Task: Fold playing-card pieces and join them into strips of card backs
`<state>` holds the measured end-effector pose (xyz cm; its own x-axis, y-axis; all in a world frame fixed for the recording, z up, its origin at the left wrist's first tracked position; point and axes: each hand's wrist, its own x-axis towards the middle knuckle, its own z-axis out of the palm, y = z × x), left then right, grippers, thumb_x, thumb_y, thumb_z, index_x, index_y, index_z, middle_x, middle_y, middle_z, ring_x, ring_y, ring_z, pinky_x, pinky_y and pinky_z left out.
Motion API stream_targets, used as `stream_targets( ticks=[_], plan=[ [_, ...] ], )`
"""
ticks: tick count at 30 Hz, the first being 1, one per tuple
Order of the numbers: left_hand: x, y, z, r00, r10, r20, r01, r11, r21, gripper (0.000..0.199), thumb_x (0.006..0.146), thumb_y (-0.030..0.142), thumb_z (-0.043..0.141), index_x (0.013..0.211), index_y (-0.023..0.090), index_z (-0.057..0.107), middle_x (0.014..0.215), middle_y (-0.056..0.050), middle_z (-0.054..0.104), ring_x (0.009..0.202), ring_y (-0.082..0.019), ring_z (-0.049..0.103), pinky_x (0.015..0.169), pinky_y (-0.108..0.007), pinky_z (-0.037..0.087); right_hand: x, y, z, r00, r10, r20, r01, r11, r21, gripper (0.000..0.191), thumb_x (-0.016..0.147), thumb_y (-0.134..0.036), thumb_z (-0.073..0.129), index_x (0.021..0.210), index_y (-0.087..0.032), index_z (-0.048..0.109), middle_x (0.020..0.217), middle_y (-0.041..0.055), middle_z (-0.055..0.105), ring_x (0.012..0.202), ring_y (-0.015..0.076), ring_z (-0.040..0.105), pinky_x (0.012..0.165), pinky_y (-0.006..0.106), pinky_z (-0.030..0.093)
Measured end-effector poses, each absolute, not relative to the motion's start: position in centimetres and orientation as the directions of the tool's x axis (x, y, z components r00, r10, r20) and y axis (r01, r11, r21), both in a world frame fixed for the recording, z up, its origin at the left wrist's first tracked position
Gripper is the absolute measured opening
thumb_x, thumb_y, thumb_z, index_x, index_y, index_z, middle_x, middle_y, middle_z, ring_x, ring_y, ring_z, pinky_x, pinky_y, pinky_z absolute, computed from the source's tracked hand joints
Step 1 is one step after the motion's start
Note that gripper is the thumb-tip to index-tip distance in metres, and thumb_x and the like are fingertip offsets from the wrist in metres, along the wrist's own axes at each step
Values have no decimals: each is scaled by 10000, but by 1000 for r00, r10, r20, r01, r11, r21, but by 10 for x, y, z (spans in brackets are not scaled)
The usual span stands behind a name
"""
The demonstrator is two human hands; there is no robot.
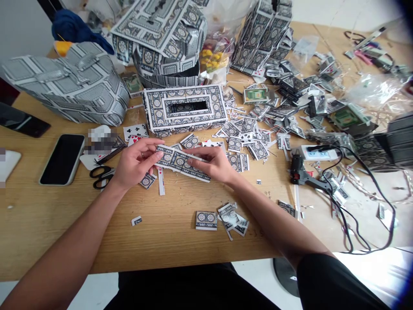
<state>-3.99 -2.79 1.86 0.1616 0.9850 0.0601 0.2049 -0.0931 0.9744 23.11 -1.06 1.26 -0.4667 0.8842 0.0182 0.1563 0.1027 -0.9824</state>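
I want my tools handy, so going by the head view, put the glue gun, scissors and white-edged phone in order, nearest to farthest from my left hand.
1. Scissors, just left of your left hand.
2. White-edged phone, farther left, past the scissors.
3. Glue gun, far right, beyond your right hand.

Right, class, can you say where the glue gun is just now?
In the head view, the glue gun lies on the right side of the table, just below the white power strip, well to the right of both hands.
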Motion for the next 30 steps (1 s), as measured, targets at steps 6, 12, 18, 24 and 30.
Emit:
stream_targets(
  ticks=[6,12,18,24,30],
  plan=[
    [-40,-28,20,164,985,54,198,-86,976,288,924,322,775,1199,245,736,862,-1,706,497,-91,617,382,-204,508,232,-9,13,-492,871,-3,137,74,-988,405,900,-394,769,1257,-212,825,992,45,784,768,150,608,668,302,461],
    [-42,-28,19,174,983,52,211,-88,973,300,937,320,756,1229,254,733,856,1,704,494,-88,613,388,-200,512,232,-9,15,-524,851,-12,172,92,-981,401,912,-374,756,1264,-190,820,894,24,738,668,116,518,589,292,383],
    [-43,-28,19,173,983,57,224,-95,970,307,921,334,775,1222,272,765,822,11,664,501,-77,568,396,-189,497,232,-9,13,-516,856,-14,178,92,-980,384,911,-394,757,1242,-215,827,960,32,755,728,136,558,634,303,417],
    [-43,-27,19,172,983,58,201,-92,975,328,918,355,785,1236,279,770,828,7,663,513,-78,567,395,-189,491,231,-9,12,-497,867,-28,166,63,-984,369,911,-419,762,1221,-232,833,1018,44,780,832,175,634,729,334,493],
    [-39,-26,22,175,983,52,178,-83,980,332,911,334,786,1225,235,743,857,0,691,476,-69,582,376,-184,494,228,-9,9,-483,874,-61,98,-15,-995,343,886,-423,790,1161,-221,822,1062,52,779,891,187,674,780,340,524]
  ],
)
